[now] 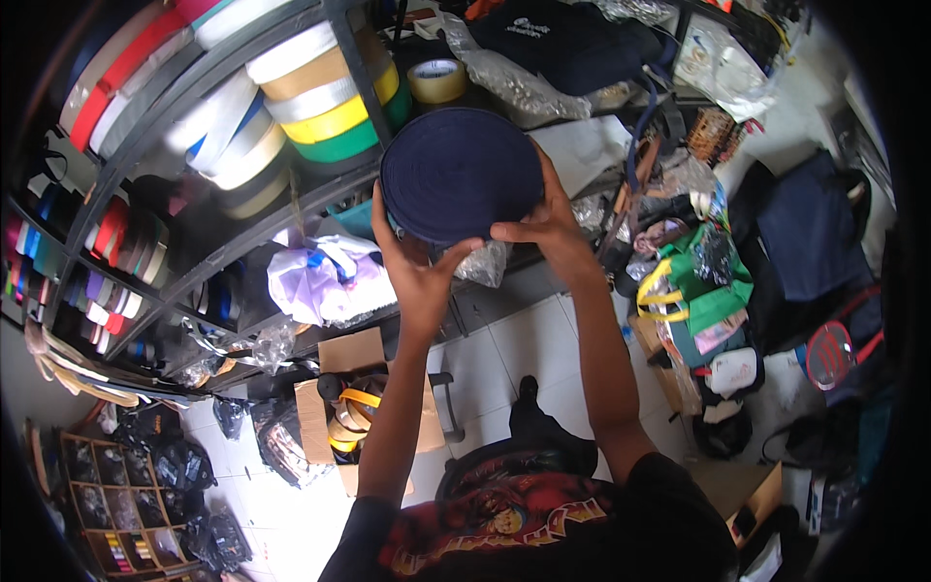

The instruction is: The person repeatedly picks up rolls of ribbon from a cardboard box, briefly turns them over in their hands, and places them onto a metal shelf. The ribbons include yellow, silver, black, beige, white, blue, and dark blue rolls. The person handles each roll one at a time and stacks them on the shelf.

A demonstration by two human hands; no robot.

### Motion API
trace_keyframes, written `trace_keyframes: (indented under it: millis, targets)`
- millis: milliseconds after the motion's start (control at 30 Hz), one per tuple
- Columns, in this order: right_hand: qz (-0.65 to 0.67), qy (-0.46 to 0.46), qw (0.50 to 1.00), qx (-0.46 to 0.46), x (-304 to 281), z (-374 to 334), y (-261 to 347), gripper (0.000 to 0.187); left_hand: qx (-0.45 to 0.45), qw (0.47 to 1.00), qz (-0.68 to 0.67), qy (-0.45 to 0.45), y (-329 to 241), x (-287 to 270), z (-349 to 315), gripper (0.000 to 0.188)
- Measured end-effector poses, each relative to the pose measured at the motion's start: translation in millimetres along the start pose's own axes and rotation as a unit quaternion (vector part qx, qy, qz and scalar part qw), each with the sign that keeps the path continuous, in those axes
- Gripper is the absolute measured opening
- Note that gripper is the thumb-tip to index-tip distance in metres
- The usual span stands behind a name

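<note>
A large, flat roll of navy webbing (461, 175) is held up between both of my hands, its coiled flat side facing me. My left hand (419, 281) grips its lower left edge, thumb on the near rim and fingers along the side. At the lower right edge, my right hand (558, 228) clasps it with the thumb across the near rim. The far side of the roll and some fingertips are hidden. Just behind it, a roll of tan packing tape (436, 80) lies on the shelf top.
To the left stands a dark metal rack (354, 73) stacked with coloured webbing rolls (330, 107). Below, an open cardboard box (354, 351) with yellow rolls sits on the tiled floor (482, 364). Bags, including a green one (713, 281), crowd the right side.
</note>
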State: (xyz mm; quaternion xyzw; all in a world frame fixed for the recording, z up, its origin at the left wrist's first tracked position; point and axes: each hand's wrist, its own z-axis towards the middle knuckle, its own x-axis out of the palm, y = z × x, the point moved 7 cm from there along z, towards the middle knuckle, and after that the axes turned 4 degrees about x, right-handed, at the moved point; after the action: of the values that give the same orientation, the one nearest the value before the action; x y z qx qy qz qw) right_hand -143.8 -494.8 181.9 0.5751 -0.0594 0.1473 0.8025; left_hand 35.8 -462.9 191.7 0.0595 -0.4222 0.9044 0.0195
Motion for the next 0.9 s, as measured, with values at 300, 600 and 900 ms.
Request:
trace_keyframes:
  millis: [300, 600, 900]
  targets:
    - [-0.046, -0.019, 0.998, -0.041, -47, 73, -27, 0.103, -0.049, 0.996, -0.002, -0.080, 53, 27, 49, 0.114]
    - [-0.034, -0.015, 0.999, -0.017, -48, 76, -37, 0.102, -0.044, 0.992, 0.040, -0.108, 48, 33, 54, 0.115]
    - [0.057, 0.041, 0.997, -0.043, -39, 41, 1, 0.091, 0.057, 0.985, 0.117, -0.113, 5, 27, 13, 0.127]
